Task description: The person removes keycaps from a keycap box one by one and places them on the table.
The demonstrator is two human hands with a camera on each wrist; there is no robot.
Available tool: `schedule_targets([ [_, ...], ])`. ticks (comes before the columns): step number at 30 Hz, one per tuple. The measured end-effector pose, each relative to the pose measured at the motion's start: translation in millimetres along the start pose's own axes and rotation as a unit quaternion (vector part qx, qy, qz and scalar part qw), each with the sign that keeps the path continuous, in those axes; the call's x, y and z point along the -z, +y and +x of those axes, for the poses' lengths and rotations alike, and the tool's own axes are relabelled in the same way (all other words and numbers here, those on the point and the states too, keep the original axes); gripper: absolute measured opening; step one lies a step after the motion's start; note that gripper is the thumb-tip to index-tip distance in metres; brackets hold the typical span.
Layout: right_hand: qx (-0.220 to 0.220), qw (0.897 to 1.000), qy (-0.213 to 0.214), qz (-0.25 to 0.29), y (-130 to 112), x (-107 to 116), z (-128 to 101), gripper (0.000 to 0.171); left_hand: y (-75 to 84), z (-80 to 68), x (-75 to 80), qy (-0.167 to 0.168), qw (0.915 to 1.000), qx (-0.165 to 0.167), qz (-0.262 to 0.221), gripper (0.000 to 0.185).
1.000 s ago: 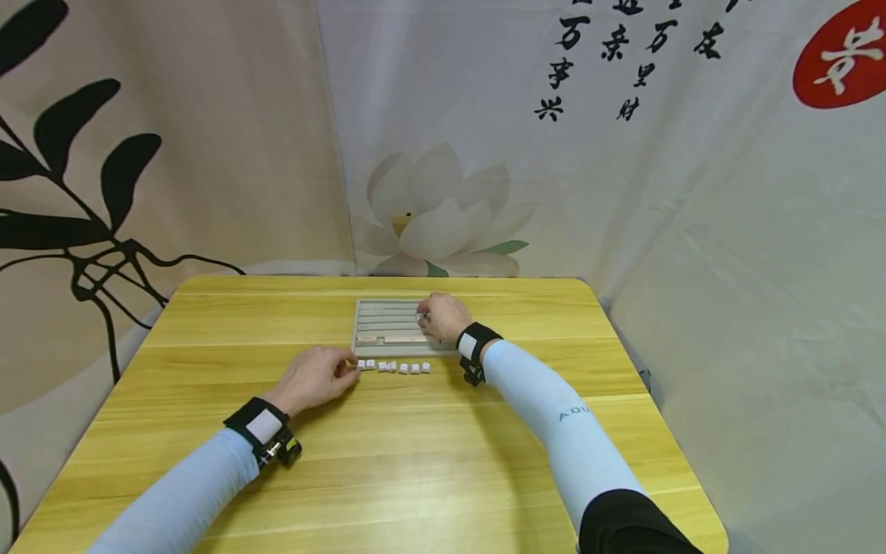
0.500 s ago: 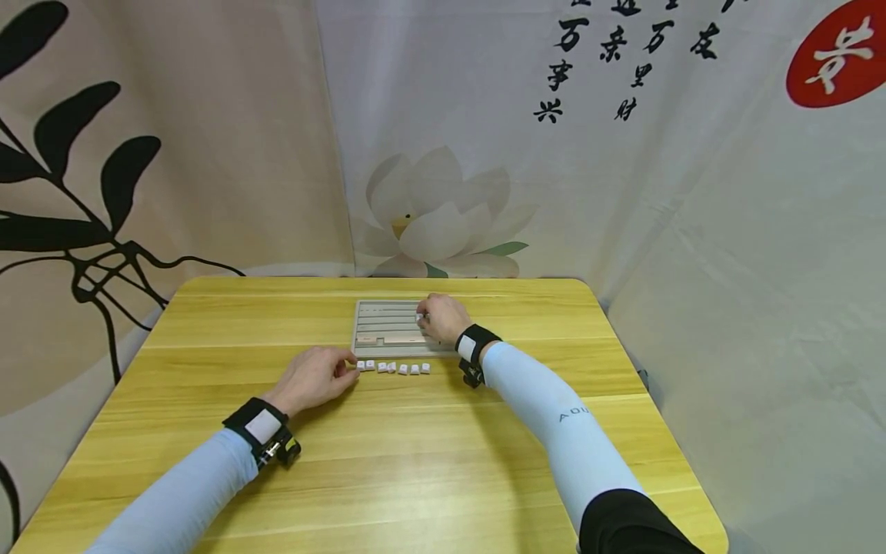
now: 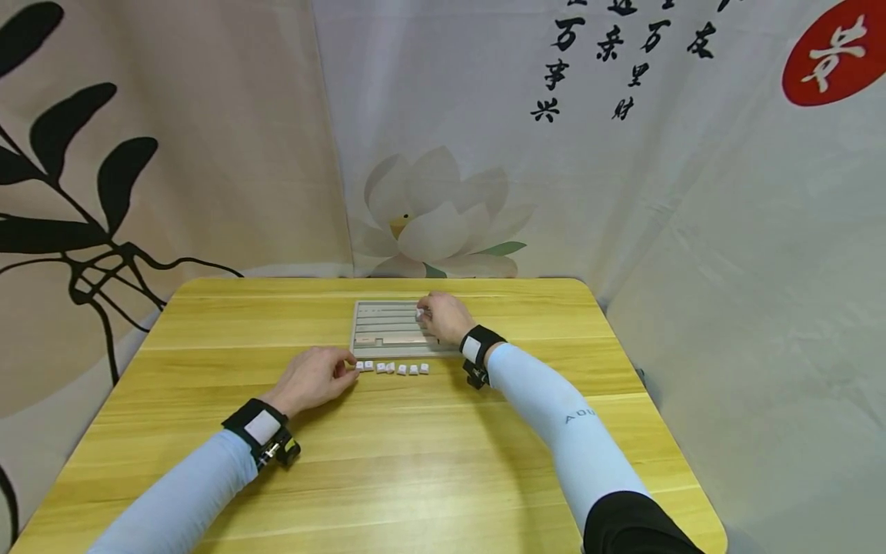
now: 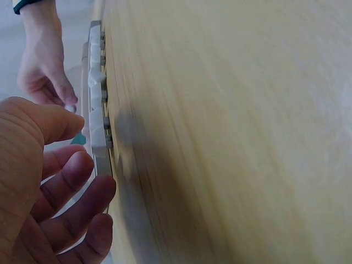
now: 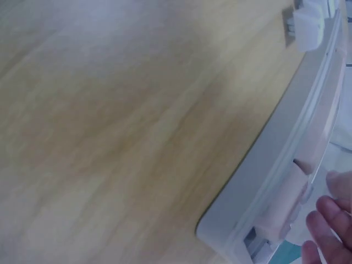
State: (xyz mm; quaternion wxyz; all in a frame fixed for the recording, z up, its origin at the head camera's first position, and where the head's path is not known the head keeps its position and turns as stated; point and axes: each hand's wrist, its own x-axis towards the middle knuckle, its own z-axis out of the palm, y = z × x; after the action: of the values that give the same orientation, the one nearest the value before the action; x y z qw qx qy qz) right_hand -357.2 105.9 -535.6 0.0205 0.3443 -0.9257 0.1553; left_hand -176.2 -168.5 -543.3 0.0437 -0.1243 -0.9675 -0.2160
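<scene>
A pale keyboard [image 3: 388, 326] lies near the far side of the table, its right part hidden by my right hand [image 3: 447, 317]. Between that hand's thumb and fingers is a small white keycap [image 3: 419, 315], pinched above the upper key rows; the left wrist view also shows its white edge. Along the keyboard's front edge, several white keycaps [image 3: 402, 370] sit in a row on the wood. At the row's left end is my left hand [image 3: 316, 378], fingers loosely bent and fingertips beside the first keycap. In the left wrist view nothing shows between its thumb and fingers.
The yellow wooden table [image 3: 388, 462] has rounded corners. Behind it hangs a pale cloth [image 3: 443, 77] with a printed lotus and dark characters. A wrist camera [image 3: 285, 448] is strapped to each forearm.
My right hand has risen very slightly with the keycap, and its wrist has shifted a little to the right. The left hand and the row of keycaps stay put.
</scene>
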Motion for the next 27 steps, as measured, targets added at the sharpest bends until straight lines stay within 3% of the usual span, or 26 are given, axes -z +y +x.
schedule_targets([
  [12,0.077,0.996,0.03,0.013,9.0,8.6,-14.2,0.024,2.8,-0.1,-1.1,0.002,1.0,0.0,-0.003,0.021],
  [27,0.106,0.994,0.03,-0.013,13.8,14.3,-35.8,0.021,3.0,0.0,-0.7,-0.002,1.0,-0.002,-0.005,0.022],
])
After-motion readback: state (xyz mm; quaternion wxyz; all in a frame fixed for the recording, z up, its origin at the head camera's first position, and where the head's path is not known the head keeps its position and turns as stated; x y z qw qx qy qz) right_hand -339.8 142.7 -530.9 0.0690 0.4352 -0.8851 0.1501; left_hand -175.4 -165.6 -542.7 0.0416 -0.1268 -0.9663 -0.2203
